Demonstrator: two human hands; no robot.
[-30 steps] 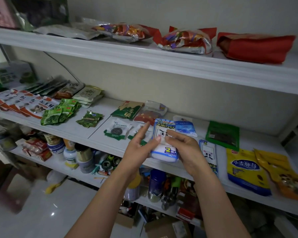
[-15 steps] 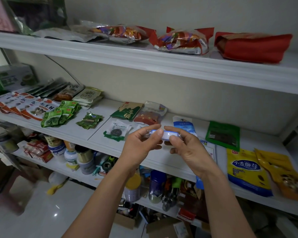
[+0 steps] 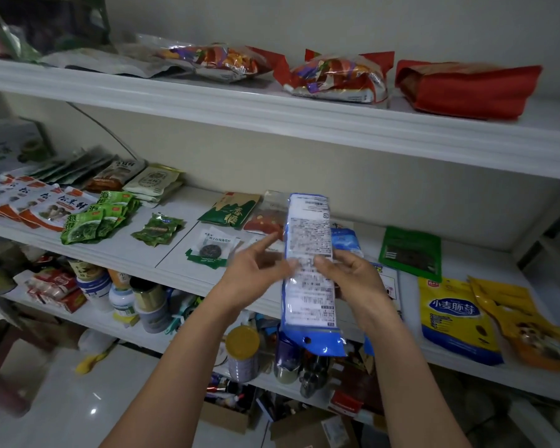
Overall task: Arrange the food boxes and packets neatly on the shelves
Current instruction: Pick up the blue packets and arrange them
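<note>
Observer: Since the earlier frame, the long blue-and-white plastic packet point(image 3: 309, 240) has rotated from flat and edge-on to upright, printed back panel toward the camera.

Checker: Confirm hand states.

Observer: Right hand point(image 3: 353, 279): grips the packet at mid-height, thumb across the printed panel, fingers behind. Left hand point(image 3: 256, 273): fingers straight and relaxed, holding nothing. Its fingertips lie at the packet's left edge (contact is blurred and cannot be confirmed).

Checker: Location of the packet?

Observer: In the air in front of the white middle shelf point(image 3: 117, 253), not resting on it.

Checker: Obstructions?

Observer: Packet hides part of a clear packet with red contents point(image 3: 265, 221) and part of a light blue crinkled packet point(image 3: 348, 242), both lying flat behind it. Both forearms cross the lower shelf and cover some jars. One yellow-lidded jar point(image 3: 243, 350) shows between them.

Checker: Neighbouring items and materials?

Observer: Right: flat dark green foil pouch point(image 3: 411, 250) and glossy yellow pouch with a blue label point(image 3: 453, 318). Left: small clear sachet holding a dark disc point(image 3: 212, 247) and a heap of glossy green leaf-printed packets point(image 3: 94, 221). White upper shelf point(image 3: 304, 124): soft red bag point(image 3: 466, 88), lying flat.
</note>
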